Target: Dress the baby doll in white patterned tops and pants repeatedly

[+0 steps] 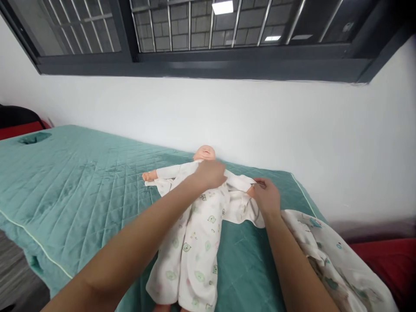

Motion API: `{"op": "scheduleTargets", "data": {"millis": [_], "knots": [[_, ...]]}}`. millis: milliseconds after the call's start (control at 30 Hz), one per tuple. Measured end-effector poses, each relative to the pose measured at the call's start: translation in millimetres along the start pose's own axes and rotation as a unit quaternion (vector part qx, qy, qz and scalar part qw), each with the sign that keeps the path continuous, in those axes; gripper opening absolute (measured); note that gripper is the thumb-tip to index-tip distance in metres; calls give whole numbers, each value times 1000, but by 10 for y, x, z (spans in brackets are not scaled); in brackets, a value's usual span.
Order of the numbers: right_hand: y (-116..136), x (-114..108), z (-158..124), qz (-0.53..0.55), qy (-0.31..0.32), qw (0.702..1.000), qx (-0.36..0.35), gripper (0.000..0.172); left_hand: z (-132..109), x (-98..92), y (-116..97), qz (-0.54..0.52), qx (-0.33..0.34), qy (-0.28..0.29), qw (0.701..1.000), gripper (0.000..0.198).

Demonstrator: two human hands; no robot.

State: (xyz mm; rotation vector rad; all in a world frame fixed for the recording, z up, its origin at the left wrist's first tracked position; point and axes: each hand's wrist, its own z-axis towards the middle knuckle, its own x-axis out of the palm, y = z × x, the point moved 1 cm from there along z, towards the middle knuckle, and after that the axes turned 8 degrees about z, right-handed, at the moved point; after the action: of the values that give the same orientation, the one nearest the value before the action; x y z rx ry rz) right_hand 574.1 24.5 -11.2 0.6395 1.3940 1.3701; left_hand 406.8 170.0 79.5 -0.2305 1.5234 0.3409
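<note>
A baby doll (206,152) lies on its back, head toward the wall, in a white long-sleeved top (172,171) and white trousers (198,260) printed with small green figures. One bare doll hand (150,175) pokes from the sleeve on the left. My left hand (211,173) rests on the upper chest, its fingers curled at the top near the shoulder on the right. At the end of the other outstretched sleeve (238,181), my right hand (267,195) pinches the cuff beside the doll's wrist. Loose white cloth (243,208) hangs below that arm.
A quilted green cover (97,182) spreads over the bed, with a hole (35,138) at the far left. Patterned white cloth (338,255) lies at the right beside something red (390,260). Behind are a white wall (292,125) and a barred window (201,30).
</note>
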Motion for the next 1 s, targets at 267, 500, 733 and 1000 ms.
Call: {"op": "scheduleTargets", "data": {"millis": [267, 500, 733, 1000], "knots": [[117, 207, -154, -208, 41, 960, -181, 39, -499, 322, 682, -316, -100, -151, 931, 48], [186, 419, -303, -340, 111, 902, -243, 51, -369, 420, 728, -335, -84, -150, 926, 54], [136, 348, -280, -339, 88, 917, -190, 51, -446, 501, 719, -331, -74, -197, 920, 49], [96, 317, -266, -356, 78, 912, -191, 54, -627, 622, 631, -295, -41, -296, 908, 28]]}}
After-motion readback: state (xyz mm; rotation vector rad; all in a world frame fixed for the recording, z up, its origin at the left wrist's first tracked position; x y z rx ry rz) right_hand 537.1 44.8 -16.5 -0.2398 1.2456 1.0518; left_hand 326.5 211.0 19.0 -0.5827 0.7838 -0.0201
